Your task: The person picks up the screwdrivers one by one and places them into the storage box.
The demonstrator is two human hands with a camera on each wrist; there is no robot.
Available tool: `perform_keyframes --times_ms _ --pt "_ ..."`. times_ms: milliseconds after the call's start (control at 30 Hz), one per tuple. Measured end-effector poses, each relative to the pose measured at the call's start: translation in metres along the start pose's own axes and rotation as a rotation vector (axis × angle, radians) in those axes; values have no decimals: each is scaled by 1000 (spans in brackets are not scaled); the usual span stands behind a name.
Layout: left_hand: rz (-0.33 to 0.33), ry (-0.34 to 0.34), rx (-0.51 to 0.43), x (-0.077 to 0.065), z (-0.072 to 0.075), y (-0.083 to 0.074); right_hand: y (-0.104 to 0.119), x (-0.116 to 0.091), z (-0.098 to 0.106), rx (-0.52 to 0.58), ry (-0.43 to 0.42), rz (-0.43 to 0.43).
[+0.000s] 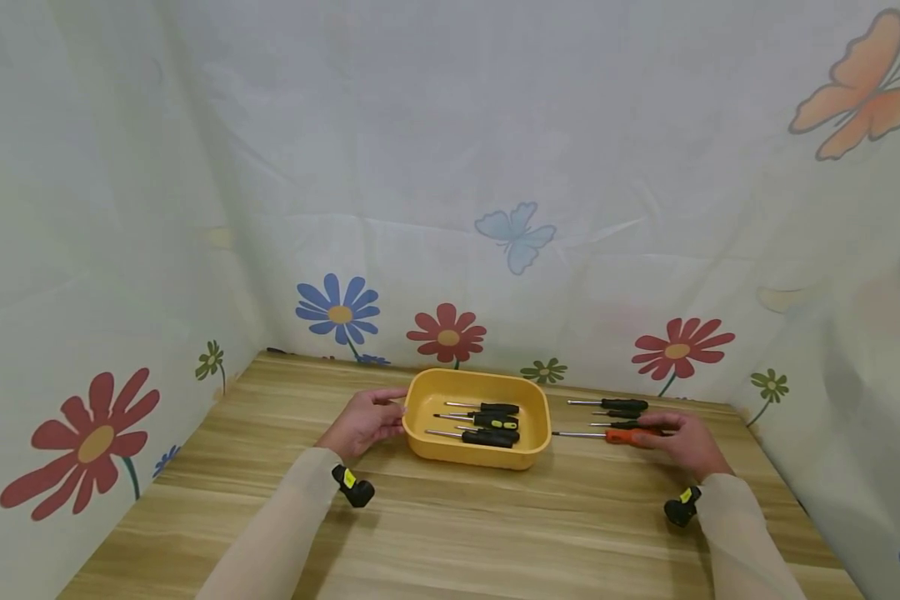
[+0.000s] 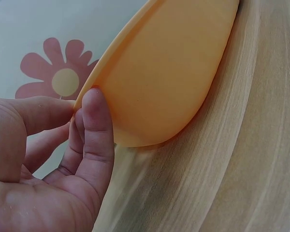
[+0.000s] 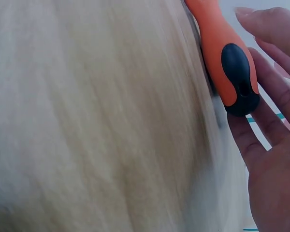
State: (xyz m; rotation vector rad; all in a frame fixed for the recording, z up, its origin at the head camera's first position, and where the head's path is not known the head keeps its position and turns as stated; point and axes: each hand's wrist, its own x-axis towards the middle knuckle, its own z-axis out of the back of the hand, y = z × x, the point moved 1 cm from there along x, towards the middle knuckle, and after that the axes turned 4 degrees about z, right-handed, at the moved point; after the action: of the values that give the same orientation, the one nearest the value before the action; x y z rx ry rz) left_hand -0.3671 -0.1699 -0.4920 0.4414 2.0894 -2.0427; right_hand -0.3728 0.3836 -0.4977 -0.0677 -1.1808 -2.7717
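Observation:
A yellow plastic tub (image 1: pixel 480 457) stands on the table with several dark-handled screwdrivers (image 1: pixel 491 437) lying inside. My left hand (image 1: pixel 363 423) pinches the tub's left rim, its fingertips against the outer wall in the left wrist view. Right of the tub, an orange-and-black-handled screwdriver (image 1: pixel 621 436) points its shaft towards it. My right hand (image 1: pixel 686 444) is at that handle; in the right wrist view, fingers touch the handle (image 3: pixel 217 53) and the thumb stands apart from it. Just beyond lie several dark-handled screwdrivers (image 1: pixel 624 405), partly overlapping and roughly parallel.
A wood-grain table (image 1: pixel 480 533) extends under everything. Behind it and at both sides hangs pale cloth (image 1: pixel 390 167) printed with flowers and butterflies. A small black device with a yellow label is strapped to each wrist.

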Motion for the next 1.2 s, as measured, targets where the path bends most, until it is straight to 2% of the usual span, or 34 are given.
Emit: perform_keyframes --times_ms 367,733,1200 --pt "2 -14 5 -2 -1 -1 1 -2 -1 -110 41 57" --pt "3 -15 9 -2 -2 -1 4 1 1 -238 93 11" --pt "0 10 6 -2 -1 -2 7 4 4 -273 129 0"
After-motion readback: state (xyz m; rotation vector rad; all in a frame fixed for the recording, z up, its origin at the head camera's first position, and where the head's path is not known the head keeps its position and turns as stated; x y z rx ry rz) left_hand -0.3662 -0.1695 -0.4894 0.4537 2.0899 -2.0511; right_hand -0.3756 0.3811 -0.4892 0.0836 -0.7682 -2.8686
